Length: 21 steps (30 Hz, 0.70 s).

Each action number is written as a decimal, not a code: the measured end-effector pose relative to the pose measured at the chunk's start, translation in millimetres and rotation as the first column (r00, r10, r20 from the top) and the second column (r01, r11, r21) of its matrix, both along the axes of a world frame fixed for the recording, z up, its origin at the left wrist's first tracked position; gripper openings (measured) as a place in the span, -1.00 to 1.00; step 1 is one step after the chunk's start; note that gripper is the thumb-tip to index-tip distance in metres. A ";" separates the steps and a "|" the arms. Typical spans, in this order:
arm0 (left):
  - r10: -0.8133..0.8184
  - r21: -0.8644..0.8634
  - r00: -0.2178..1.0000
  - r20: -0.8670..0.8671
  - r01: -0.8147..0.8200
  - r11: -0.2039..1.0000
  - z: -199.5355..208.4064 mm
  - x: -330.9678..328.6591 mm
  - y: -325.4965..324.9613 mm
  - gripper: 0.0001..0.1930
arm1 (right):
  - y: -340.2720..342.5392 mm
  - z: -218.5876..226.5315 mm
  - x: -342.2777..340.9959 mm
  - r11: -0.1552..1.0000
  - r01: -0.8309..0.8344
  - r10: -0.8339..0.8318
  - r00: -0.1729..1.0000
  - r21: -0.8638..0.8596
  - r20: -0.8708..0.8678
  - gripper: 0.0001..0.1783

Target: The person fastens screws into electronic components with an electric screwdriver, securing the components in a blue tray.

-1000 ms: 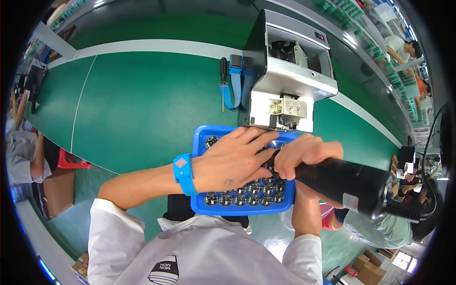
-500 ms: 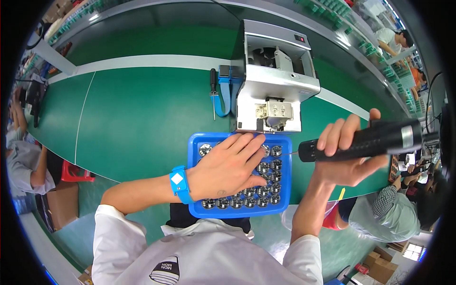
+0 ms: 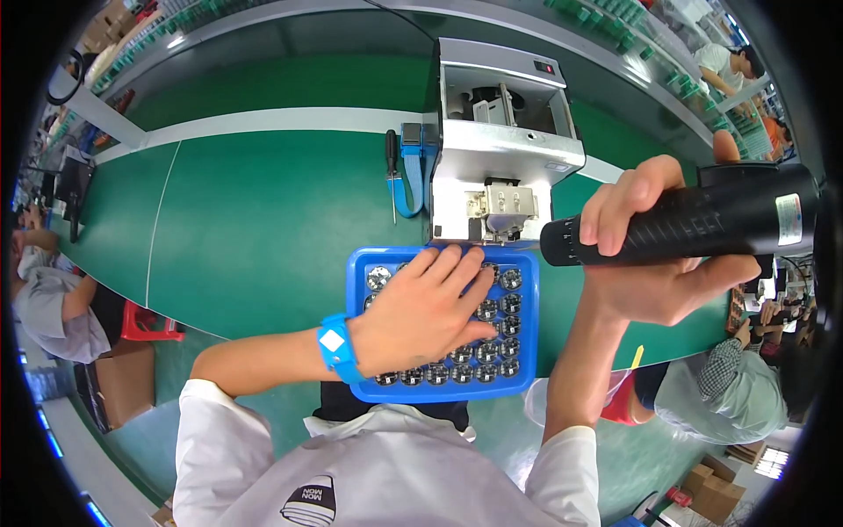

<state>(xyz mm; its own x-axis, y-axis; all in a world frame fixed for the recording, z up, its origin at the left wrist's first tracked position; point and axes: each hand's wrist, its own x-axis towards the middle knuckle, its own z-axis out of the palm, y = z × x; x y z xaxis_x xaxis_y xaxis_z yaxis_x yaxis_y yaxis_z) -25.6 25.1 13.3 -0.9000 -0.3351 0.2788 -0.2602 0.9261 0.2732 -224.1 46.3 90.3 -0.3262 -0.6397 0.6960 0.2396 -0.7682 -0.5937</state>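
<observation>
My left hand (image 3: 430, 309) lies over a blue tray (image 3: 531, 351), fingers stretched out toward its far rim and thumb pointing right. Rows of small round black-and-silver parts (image 3: 486, 373) fill the tray, some covered by the hand. Whether the left fingertips touch a part cannot be seen. A blue wrist strap (image 3: 336, 341) is round that wrist. To the right of the tray and raised above the table, my right hand (image 3: 645, 290) is wrapped round a black electric screwdriver (image 3: 694, 221), its front end turned left. Its bit is not visible.
A silver screw feeder machine (image 3: 505, 149) stands right behind the tray. Left of it lie a black-handled screwdriver (image 3: 392, 158) and a blue strap (image 3: 409, 189) on the green table (image 3: 255, 211). Other people sit at left (image 3: 61, 294) and right (image 3: 720, 395).
My right hand has lifted the electric screwdriver up and away from the tray, closer to the camera. The left hand stays almost in place over the tray.
</observation>
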 end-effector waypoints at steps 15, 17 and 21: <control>-0.282 0.112 0.952 -0.116 0.294 0.949 -7.9 15.1 -20.5 -0.50 | -7.9 -5.8 19.6 1.000 -0.030 0.031 0.998 -0.005 0.057 0.24; -0.279 0.115 0.954 -0.109 0.291 0.950 -8.3 15.3 -20.0 -0.47 | -10.7 -9.0 23.4 0.999 -0.033 0.033 0.998 0.001 0.060 0.26; -0.260 0.125 0.961 -0.090 0.270 0.955 -5.4 15.0 -19.8 -0.46 | -16.4 -18.9 18.4 0.998 -0.059 0.060 0.998 0.013 -0.013 0.30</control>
<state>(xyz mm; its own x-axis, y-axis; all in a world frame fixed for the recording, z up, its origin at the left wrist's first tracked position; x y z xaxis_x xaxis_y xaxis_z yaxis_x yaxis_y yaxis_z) -10.7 5.3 7.8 -0.9408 -0.1261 0.3146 0.0145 0.9124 0.4090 -205.6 29.9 71.3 -0.2784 -0.6662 0.6918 0.2769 -0.7454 -0.6064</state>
